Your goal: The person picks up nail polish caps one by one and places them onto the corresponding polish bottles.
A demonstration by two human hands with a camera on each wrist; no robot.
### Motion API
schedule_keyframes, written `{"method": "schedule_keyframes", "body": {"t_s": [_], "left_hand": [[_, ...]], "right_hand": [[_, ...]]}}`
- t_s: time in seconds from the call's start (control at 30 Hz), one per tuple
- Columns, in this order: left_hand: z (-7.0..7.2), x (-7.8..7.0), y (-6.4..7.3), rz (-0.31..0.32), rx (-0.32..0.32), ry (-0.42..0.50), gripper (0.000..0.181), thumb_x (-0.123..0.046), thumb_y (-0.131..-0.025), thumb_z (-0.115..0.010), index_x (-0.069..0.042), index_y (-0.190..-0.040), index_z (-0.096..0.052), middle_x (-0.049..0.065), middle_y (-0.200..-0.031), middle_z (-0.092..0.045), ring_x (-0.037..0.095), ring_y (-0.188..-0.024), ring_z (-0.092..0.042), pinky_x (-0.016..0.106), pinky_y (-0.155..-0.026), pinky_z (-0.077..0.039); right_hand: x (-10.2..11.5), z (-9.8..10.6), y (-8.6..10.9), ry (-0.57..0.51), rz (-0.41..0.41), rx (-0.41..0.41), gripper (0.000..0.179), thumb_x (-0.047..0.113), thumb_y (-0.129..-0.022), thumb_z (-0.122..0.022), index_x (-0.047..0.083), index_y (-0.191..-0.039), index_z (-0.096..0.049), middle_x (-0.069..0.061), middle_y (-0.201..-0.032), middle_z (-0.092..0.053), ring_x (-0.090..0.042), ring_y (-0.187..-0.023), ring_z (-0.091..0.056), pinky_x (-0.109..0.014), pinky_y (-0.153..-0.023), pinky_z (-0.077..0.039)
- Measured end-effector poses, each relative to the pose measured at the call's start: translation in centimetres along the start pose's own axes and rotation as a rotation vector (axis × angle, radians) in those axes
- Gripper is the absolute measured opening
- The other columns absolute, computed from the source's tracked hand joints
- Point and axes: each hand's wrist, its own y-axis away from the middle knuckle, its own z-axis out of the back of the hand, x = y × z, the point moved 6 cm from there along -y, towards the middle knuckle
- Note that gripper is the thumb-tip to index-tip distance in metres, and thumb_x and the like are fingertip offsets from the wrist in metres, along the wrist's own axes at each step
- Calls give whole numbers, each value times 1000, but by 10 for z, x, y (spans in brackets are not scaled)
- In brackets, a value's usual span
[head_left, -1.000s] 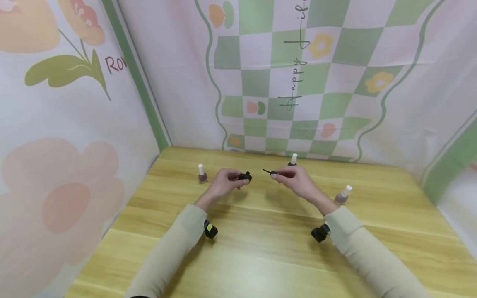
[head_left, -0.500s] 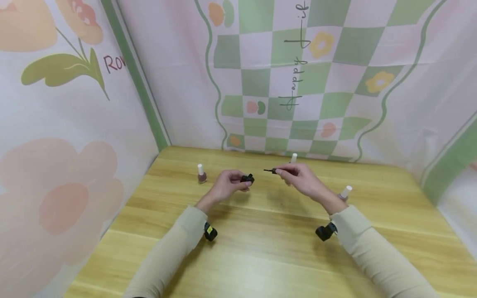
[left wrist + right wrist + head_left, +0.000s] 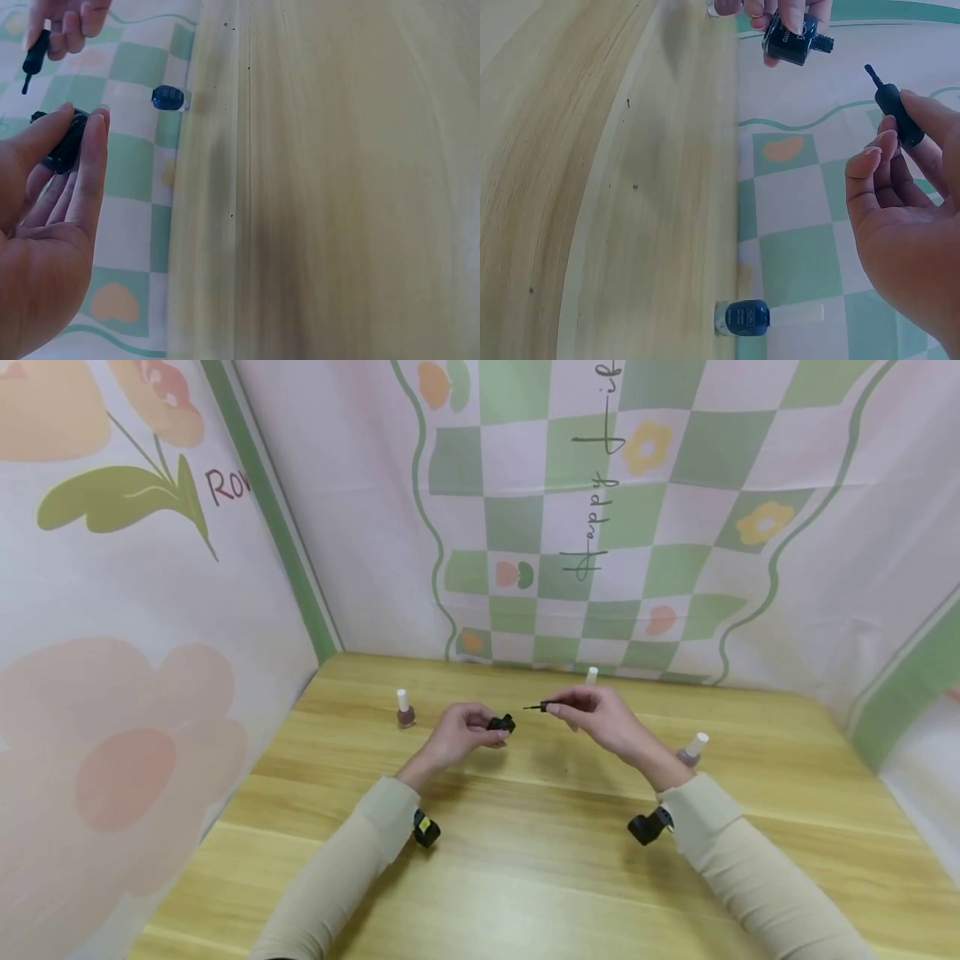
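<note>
My left hand [image 3: 463,733] pinches a black nail polish bottle [image 3: 789,39] between thumb and fingers, above the table. Its threaded neck is uncovered and faces my other hand in the right wrist view. In my right hand [image 3: 597,713] is the black brush cap [image 3: 898,112], pinched by thumb and fingertips. The thin brush points toward the bottle, with a small gap between them in the head view. White lettering shows on the bottle's side.
A mauve polish bottle with a white cap [image 3: 406,710] stands left of my hands. Another white-capped bottle [image 3: 688,754] stands by the right wrist, partly covered. A dark blue one [image 3: 747,318] stands behind the right hand, on the wooden table [image 3: 525,860].
My left hand has shifted slightly right with the bottle. The right hand went a little right, then back left, bringing the brush closer to the bottle neck.
</note>
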Motion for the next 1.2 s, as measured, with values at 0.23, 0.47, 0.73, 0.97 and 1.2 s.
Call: {"method": "schedule_keyframes", "body": {"t_s": [0.23,0.47,0.73,0.97,1.2], "left_hand": [[-5,-2,-1,-8,12,-37,16,0,-92,-74,5,-105,-67,19,-99,-73,27,-86,-75,39,-83,-62],[-7,-1,-2,-26,2,-72,16,-2,-92,-75,3,-106,-69,16,-98,-73,24,-83,-75,38,-81,-63],[-11,-2,-1,-39,25,-87,17,-2,-92,-75,3,-107,-69,15,-99,-73,25,-85,-75,35,-80,-63],[-13,-3,1,-33,23,-111,17,-3,-91,-76,2,-106,-70,14,-99,-73,22,-84,-75,34,-80,-63],[-12,-4,1,-34,18,-151,16,-6,-92,-77,0,-105,-70,12,-98,-73,20,-82,-75,35,-80,-63]], "right_hand": [[2,-1,0,-29,2,-5,29,34,-98,-71,13,-117,-72,-11,-102,-69,-41,-86,-58,-30,-64,-52],[2,-4,0,-29,37,-11,28,28,-102,-66,8,-121,-72,-10,-95,-68,-31,-79,-59,-29,-62,-50],[2,-6,0,-30,36,-12,25,27,-102,-66,10,-120,-72,-10,-89,-66,-35,-79,-60,-29,-61,-49],[3,-9,1,-25,31,-6,29,28,-102,-67,6,-121,-71,-10,-88,-67,-28,-76,-59,-30,-60,-48],[3,-11,-1,-16,23,11,32,29,-102,-66,5,-122,-70,-12,-89,-65,-26,-76,-59,-30,-63,-49]]}}
